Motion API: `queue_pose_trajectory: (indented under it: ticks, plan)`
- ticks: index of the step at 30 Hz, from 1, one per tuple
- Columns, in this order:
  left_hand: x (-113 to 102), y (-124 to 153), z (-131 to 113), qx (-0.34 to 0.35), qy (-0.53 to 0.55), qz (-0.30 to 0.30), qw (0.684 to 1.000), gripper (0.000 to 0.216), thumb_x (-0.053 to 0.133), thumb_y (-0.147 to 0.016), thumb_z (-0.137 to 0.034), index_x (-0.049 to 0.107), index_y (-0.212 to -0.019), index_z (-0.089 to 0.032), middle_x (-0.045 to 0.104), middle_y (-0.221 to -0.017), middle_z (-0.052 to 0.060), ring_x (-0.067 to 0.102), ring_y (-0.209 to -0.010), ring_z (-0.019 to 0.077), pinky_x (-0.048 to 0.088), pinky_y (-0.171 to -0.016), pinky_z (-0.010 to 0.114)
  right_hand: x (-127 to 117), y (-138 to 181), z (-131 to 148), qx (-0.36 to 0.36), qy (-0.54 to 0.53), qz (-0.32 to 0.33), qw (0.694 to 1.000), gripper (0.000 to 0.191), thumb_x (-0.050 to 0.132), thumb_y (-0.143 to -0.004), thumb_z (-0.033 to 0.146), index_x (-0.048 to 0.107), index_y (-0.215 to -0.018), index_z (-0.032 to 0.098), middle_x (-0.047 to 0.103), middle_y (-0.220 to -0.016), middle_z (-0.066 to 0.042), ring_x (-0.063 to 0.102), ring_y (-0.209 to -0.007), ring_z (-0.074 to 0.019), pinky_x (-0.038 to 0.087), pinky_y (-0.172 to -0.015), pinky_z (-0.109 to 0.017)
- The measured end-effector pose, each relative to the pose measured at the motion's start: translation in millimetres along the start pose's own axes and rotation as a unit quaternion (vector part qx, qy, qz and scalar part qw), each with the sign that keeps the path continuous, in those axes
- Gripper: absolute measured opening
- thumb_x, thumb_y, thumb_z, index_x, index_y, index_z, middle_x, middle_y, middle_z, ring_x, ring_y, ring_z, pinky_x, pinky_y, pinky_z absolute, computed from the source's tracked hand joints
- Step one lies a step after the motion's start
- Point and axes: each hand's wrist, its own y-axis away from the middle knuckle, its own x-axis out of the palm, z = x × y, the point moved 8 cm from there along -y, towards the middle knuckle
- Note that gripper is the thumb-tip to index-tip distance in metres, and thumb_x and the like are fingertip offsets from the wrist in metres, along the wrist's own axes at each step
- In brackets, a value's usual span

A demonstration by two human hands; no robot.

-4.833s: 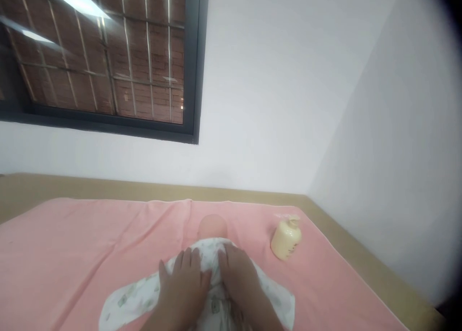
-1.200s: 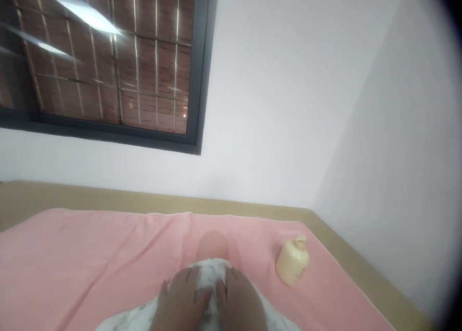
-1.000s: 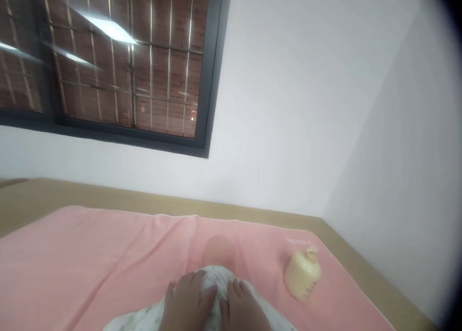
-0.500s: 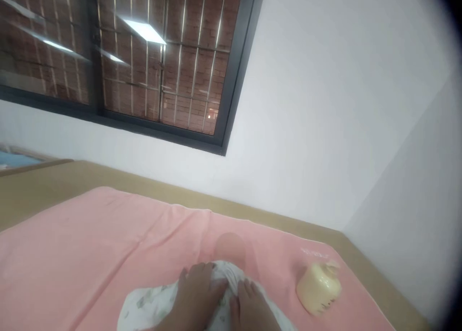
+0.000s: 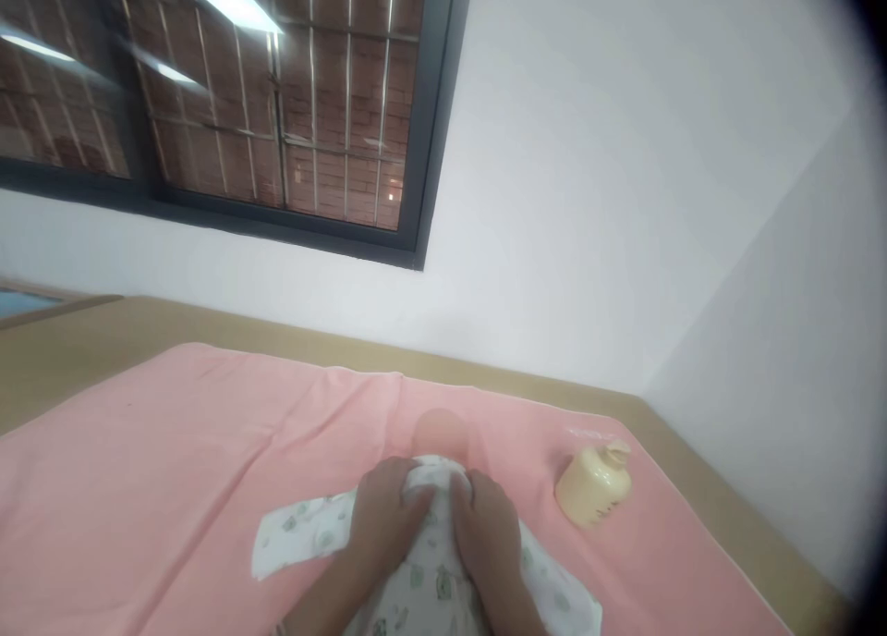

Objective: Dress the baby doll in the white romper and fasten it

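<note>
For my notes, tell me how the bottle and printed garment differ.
The bottle is glossy pale yellow; the printed garment is matte white with greenish motifs. The bottle stands untouched; the printed garment lies under the left hand and right hand. Both are on the pink cloth.

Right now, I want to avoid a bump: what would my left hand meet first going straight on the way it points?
Probably the smooth rounded form, just past the printed cloth under the left hand, though depth is unclear.
</note>
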Motion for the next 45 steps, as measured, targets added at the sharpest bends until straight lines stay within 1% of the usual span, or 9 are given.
queue_pose_trajectory:
  ticks: [5,10,16,25,33,45]
  plan:
    - [-0.8,0.8,-3.4,0.017,0.012,-0.006,1.0,0.031,0.05,-0.079,-0.038,0.062,-0.102,-0.022,0.064,-0.103,0.004,0.054,-0.098,0.0212,0.037,-0.087,0.035,-2.2,-0.2,0.7,0.003,0.001,-0.005,1.0,0.037,0.03,-0.091,0.044,0.057,-0.078,0.023,0.063,-0.078,-0.006,0.055,-0.073,-0.0218,0.035,-0.065,-0.031]
    - [-0.8,-0.1,-2.2,0.019,0.02,-0.016,1.0,0.029,0.052,-0.078,-0.036,0.063,-0.101,-0.022,0.064,-0.101,0.003,0.055,-0.095,0.0212,0.037,-0.085,0.035,0.0,-0.8,-0.8,0.01,0.007,0.004,1.0,0.034,0.033,-0.09,0.044,0.056,-0.076,0.023,0.062,-0.077,-0.004,0.053,-0.072,-0.0201,0.034,-0.066,-0.03]
    - [-1.5,0.9,-1.6,0.022,0.022,-0.023,0.999,0.028,0.053,-0.078,-0.035,0.062,-0.101,-0.023,0.064,-0.101,0.003,0.054,-0.096,0.0213,0.037,-0.086,0.035,-0.7,-0.6,-0.4,0.009,0.01,0.007,1.0,0.036,0.032,-0.09,0.045,0.055,-0.076,0.023,0.061,-0.077,-0.004,0.053,-0.073,-0.0202,0.033,-0.066,-0.029]
    - [-0.3,1.1,-0.7,0.025,0.021,-0.023,0.999,0.028,0.052,-0.078,-0.035,0.062,-0.102,-0.023,0.064,-0.101,0.003,0.054,-0.096,0.0212,0.037,-0.085,0.034,-0.4,-1.1,0.0,0.004,0.015,0.011,1.0,0.036,0.031,-0.091,0.045,0.056,-0.078,0.023,0.062,-0.078,-0.004,0.053,-0.073,-0.0206,0.032,-0.065,-0.029]
    - [-0.7,0.3,-1.2,0.02,0.016,-0.016,1.0,0.03,0.053,-0.077,-0.036,0.062,-0.102,-0.023,0.064,-0.102,0.002,0.054,-0.097,0.0204,0.037,-0.086,0.034,-0.6,-0.9,0.8,0.002,0.008,0.011,1.0,0.035,0.032,-0.091,0.044,0.052,-0.073,0.022,0.06,-0.075,-0.004,0.052,-0.072,-0.0204,0.031,-0.065,-0.03]
    - [-0.1,0.9,-0.6,0.022,0.015,-0.014,1.0,0.031,0.052,-0.078,-0.038,0.062,-0.102,-0.023,0.064,-0.101,0.003,0.054,-0.096,0.0213,0.037,-0.086,0.034,1.2,-2.0,-1.3,0.005,-0.003,0.005,1.0,0.033,0.035,-0.09,0.044,0.054,-0.073,0.022,0.06,-0.074,-0.002,0.05,-0.071,-0.0191,0.03,-0.066,-0.029]
